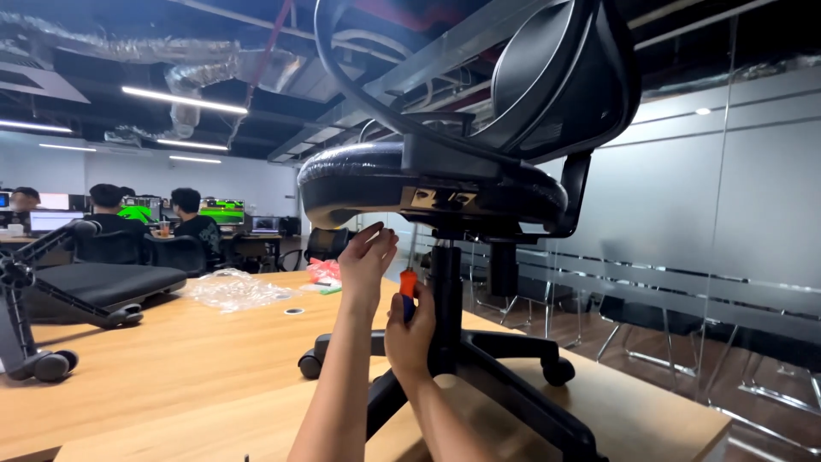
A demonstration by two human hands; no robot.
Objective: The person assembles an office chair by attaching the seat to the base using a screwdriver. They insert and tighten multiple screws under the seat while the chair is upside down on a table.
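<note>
Two hands were up under the seat when we looked down: our right hand (410, 329) was wrapped shut around the orange and blue handle of a screwdriver (408, 282), whose thin shaft ran straight up to the underside of the office chair (445, 184). Our left hand (366, 257) was raised just beside that shaft, fingers loosely curled and partly open, gripping nothing we could make out; the fingertips were close to the shaft, though we could not tell whether they touched it. We saw the chair standing upright on the wooden table (171, 359), its black wheeled base spread across the near corner and its central column rising right behind our right hand. Farther left on the table lay a crumpled clear plastic bag (231, 289) and another chair on its side (77, 287). Behind them, people (192, 222) sat at monitors.
</note>
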